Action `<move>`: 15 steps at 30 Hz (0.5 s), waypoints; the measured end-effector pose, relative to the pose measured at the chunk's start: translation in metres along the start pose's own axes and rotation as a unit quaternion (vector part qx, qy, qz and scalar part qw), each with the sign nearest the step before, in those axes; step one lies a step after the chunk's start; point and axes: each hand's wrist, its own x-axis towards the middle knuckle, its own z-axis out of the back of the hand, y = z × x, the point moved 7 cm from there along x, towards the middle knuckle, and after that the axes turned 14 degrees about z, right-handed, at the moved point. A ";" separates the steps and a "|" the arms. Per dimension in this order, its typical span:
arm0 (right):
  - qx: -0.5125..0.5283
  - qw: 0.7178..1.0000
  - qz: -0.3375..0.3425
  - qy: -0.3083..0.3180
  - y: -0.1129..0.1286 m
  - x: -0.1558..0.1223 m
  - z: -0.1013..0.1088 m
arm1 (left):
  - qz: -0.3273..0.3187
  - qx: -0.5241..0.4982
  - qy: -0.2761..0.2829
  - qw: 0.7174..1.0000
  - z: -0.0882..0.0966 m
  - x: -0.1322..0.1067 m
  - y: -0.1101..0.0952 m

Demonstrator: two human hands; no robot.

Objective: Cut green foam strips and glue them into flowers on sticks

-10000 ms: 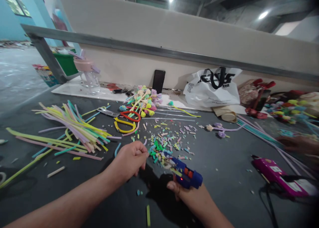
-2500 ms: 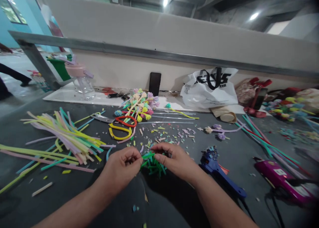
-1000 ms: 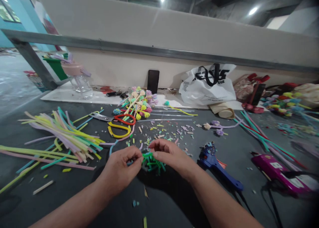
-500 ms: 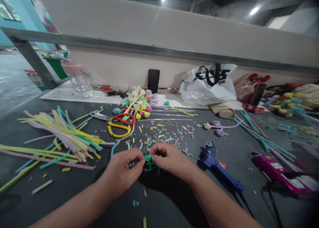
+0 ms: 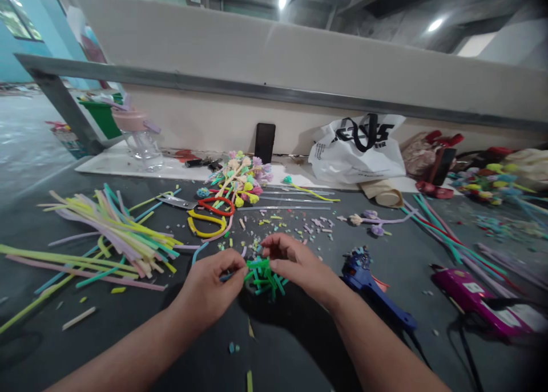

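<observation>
A small heap of short green pipe-cleaner pieces (image 5: 268, 281) lies on the dark table between my hands. My left hand (image 5: 214, 281) pinches a green piece at the heap's left edge, and a bluish bit shows inside its curled fingers. My right hand (image 5: 297, 266) is over the heap's right side, thumb and fingertips apart, with nothing visible between them. Beyond the hands lie cut scraps (image 5: 274, 229) in several colours. Scissors (image 5: 208, 223) with one red and one yellow handle rest left of the scraps.
Long pipe cleaners (image 5: 115, 232) are piled at left. A blue glue gun (image 5: 377, 295) and a magenta device (image 5: 475, 298) with cords lie at right. Behind are fluffy flowers (image 5: 240, 178), a phone (image 5: 265, 142), a white bag (image 5: 357, 152) and a clear bottle (image 5: 143, 149).
My right hand's thumb and fingers have parted and shifted slightly away from my left fingertips. More of the green heap shows between the hands. The view has tilted a little.
</observation>
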 end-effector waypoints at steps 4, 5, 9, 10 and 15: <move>-0.143 0.989 0.009 0.040 0.006 0.000 -0.005 | -0.037 0.021 0.002 0.999 -0.002 -0.006 -0.002; -0.162 0.986 0.006 0.045 0.006 -0.001 -0.007 | -0.044 0.029 0.004 0.999 -0.003 -0.006 -0.003; -0.192 0.980 -0.002 0.047 0.006 -0.002 -0.009 | -0.053 0.055 0.016 0.997 -0.005 -0.006 -0.003; -0.200 0.979 0.004 0.046 0.006 -0.001 -0.009 | -0.049 0.057 0.019 0.997 -0.005 -0.006 -0.003; -0.248 0.967 0.049 0.043 0.009 0.000 -0.008 | -0.016 0.043 0.030 0.998 -0.008 -0.002 0.003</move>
